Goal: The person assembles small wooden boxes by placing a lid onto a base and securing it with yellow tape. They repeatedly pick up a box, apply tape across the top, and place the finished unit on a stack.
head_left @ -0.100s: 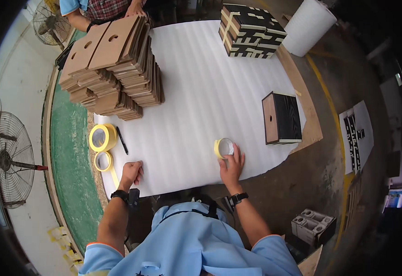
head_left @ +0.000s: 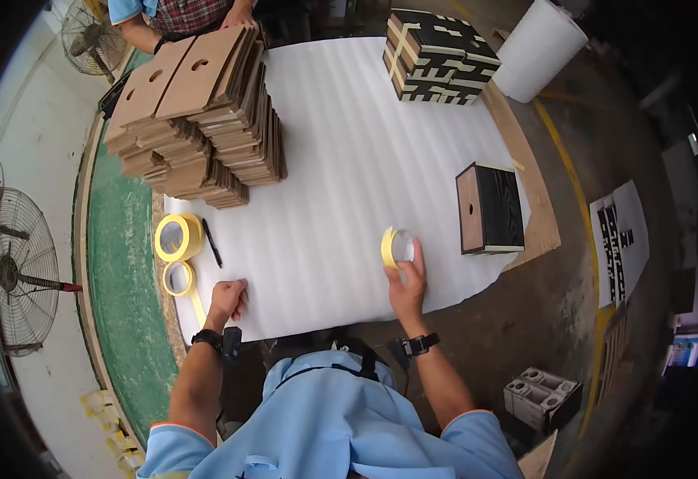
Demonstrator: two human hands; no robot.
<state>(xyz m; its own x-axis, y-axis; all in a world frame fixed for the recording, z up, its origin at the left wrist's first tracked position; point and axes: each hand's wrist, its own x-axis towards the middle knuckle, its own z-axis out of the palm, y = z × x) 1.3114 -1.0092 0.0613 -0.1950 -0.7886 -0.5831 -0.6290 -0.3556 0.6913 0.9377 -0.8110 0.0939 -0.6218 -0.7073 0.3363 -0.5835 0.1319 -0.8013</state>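
Observation:
At the right of the near edge, my right hand is closed on a roll of yellow masking tape. The roll stands tilted on the white foam sheet, thumb and fingers gripping its near right side. My left hand lies on the sheet near the left corner, fingers curled into a loose fist with nothing visible in it. Beside it, another roll of yellow tape trails a strip toward my left wrist. A wider yellow tape roll and a black pen lie just beyond.
Stacked brown boards with holes rise at the far left, a co-worker's hand behind them. A black box with a wooden face stands right. Taped black boxes and a white foam roll are farther back. Fans stand left.
My right hand has shifted slightly right with the tape roll, which has turned more onto its edge. My left hand stays in place.

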